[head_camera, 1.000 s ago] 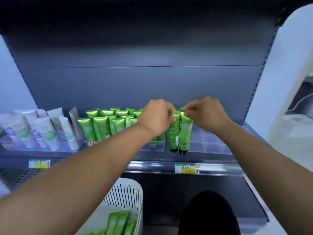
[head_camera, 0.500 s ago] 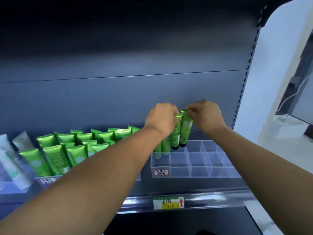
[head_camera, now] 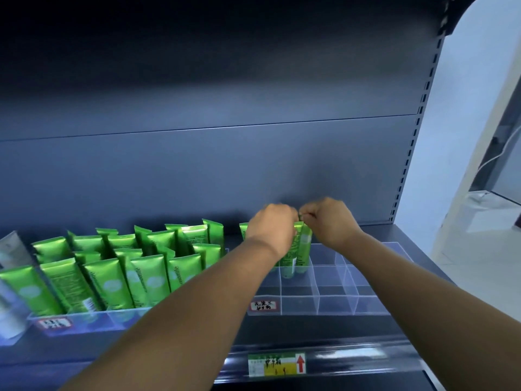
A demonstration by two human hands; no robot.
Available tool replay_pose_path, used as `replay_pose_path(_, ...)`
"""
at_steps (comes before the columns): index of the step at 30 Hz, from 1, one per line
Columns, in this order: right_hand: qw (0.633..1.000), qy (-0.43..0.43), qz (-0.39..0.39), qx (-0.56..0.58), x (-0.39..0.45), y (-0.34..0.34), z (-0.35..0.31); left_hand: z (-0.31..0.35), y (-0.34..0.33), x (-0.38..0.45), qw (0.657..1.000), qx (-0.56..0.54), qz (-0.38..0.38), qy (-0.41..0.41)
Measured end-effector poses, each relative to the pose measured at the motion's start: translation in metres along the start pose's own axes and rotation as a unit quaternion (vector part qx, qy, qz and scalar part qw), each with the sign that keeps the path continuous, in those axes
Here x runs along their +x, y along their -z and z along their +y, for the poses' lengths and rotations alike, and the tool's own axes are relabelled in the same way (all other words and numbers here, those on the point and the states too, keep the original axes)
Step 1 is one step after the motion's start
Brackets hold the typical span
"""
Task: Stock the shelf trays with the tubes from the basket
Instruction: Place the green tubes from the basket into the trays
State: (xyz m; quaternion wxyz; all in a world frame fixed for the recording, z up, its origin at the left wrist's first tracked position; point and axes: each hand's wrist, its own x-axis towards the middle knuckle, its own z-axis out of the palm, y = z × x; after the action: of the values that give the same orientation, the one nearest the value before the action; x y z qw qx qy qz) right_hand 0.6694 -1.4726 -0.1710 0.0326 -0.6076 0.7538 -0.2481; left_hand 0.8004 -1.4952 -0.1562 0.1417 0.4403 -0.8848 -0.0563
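Two green tubes (head_camera: 301,251) stand upright, caps down, in the back compartments of a clear divided tray (head_camera: 332,292) on the shelf. My left hand (head_camera: 272,228) grips the top of the left tube. My right hand (head_camera: 329,221) pinches the crimped top of the right tube. Both hands sit side by side above the tray's back row. Another green tube (head_camera: 243,231) shows just left of my left hand. The basket is out of view.
A second clear tray (head_camera: 93,320) to the left holds several green tubes (head_camera: 146,277). White tubes (head_camera: 10,306) stand at the far left. The dark shelf back panel (head_camera: 211,170) rises behind. A yellow price label (head_camera: 277,364) sits on the shelf's front rail.
Both hands have lowered the two tubes from above the tray into its back compartments. My view has tilted up and closer, so the basket has left the frame.
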Motion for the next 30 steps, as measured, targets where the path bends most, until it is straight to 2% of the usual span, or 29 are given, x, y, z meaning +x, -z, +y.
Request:
replay_pose_path(7,1.0,-0.012,-0.021,-0.003,-0.01,0.014,-0.009,-0.001,0.011,-0.005,0.999,0.029,0.037,-0.022)
replay_pose_path(13,0.993,0.027,-0.054,-0.103,-0.043,0.023,-0.044,-0.015,0.04,-0.035,0.997,0.069,0.027,-0.012)
replay_pose_path(16,0.989,0.038,-0.076,-0.125,-0.065,0.024,-0.07,-0.03,0.053,-0.062,0.997,0.072,0.013,-0.001)
replay_pose_path(21,0.989,0.064,-0.08,-0.108,-0.099,0.011,-0.12,-0.066,0.064,-0.118,0.997,0.068,0.03,0.022)
replay_pose_path(30,0.976,0.145,-0.142,-0.081,-0.16,-0.049,-0.213,-0.144,0.072,-0.228,0.991,0.076,0.056,0.091)
